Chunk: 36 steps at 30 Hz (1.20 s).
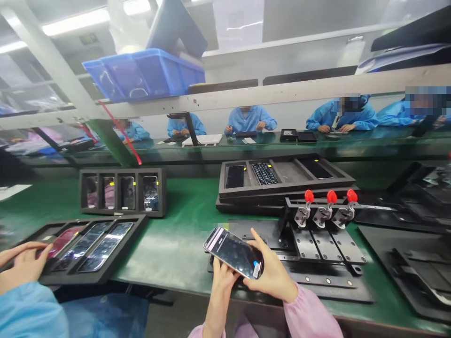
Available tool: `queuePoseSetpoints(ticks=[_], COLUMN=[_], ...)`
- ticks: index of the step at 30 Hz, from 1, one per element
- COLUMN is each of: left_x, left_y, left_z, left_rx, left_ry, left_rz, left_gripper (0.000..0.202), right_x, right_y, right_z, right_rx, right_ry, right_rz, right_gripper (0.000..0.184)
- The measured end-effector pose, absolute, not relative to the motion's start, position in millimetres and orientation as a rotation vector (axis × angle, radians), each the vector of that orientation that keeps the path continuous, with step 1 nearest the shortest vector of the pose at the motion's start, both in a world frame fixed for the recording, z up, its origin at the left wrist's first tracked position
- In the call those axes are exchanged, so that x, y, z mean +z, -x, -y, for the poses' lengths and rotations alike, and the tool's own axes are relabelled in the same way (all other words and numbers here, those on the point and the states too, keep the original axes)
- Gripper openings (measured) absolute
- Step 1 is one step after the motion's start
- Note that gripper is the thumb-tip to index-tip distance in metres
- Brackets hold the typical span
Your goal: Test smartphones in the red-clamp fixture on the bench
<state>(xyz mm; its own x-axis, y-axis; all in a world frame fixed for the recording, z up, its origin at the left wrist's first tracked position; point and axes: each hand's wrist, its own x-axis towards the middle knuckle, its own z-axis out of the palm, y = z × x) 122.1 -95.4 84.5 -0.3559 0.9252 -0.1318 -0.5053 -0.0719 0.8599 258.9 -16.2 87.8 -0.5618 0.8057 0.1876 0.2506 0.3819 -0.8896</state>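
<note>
Both my hands hold one smartphone, screen up and tilted, just above the near edge of the green bench. My left hand supports it from below with fingers curled under the body. My right hand grips its right end, index finger stretched along the top edge. Directly behind the phone lies a black clamping fixture with three red-knobbed toggle clamps.
A co-worker's hand in a blue sleeve touches a black tray of phones at left. Another upright tray of phones and stacked black trays stand further back. More black fixtures sit at right. Several people in blue work across the bench.
</note>
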Motion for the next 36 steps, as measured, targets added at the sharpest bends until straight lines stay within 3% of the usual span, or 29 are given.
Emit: queuePoseSetpoints(ticks=[7, 16, 25, 29, 36], left_x=[69, 70, 60, 57, 47], left_y=[-85, -61, -50, -47, -42], left_z=[124, 129, 107, 98, 78], left_rx=[1.452, 1.619, 1.619, 1.621, 1.53], left_ry=[-0.447, -0.759, -0.917, -0.918, -0.936], left_rz=[-1.38, -1.756, -1.88, -1.864, -1.846], left_gripper=[0.059, 0.043, 0.044, 0.05, 0.056], right_x=[94, 101, 108, 100, 74], right_y=[-272, -283, -277, -282, -288], right_z=[-5, -15, -29, -21, 9], right_rx=[1.194, 1.147, 1.178, 1.15, 1.015], right_ry=[0.955, 0.897, 0.718, 0.851, 1.113], right_rz=[2.147, 2.297, 2.409, 2.332, 2.081], right_gripper=[0.111, 0.1, 0.099, 0.097, 0.078])
